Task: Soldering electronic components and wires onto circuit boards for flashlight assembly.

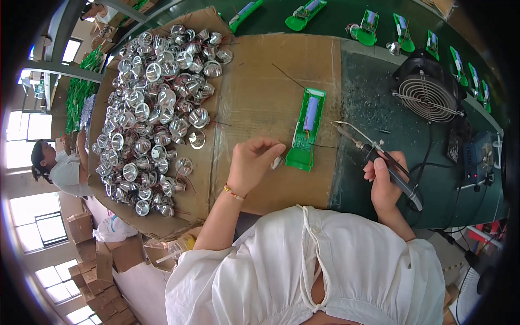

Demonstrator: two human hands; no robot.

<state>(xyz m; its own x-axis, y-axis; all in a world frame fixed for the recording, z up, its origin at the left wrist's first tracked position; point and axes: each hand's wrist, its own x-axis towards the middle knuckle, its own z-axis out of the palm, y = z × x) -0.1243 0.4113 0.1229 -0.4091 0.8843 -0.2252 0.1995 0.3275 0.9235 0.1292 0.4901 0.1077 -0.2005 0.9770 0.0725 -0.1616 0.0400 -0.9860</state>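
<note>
My right hand [385, 176] is wrapped round a black soldering iron [392, 176], with a thin metal tube running alongside it. The iron's tip points up and left, apart from the work. In the middle of the cardboard lies an open green plastic flashlight housing [299, 154], holding a purple battery cell [311, 114], a small green circuit board and thin wires. Just left of the housing, my left hand [254, 160] is closed, thumb and forefinger together. A small pale piece [277, 162] shows by its fingers; I cannot make out what it is.
A large pile of silver reflector cups [157, 103] with wires covers the left side. A black fan [428, 95] with a round grille stands at right, near a blue soldering station [479, 162]. Several more green housings [365, 32] line the far edge. Another person [62, 168] is at far left.
</note>
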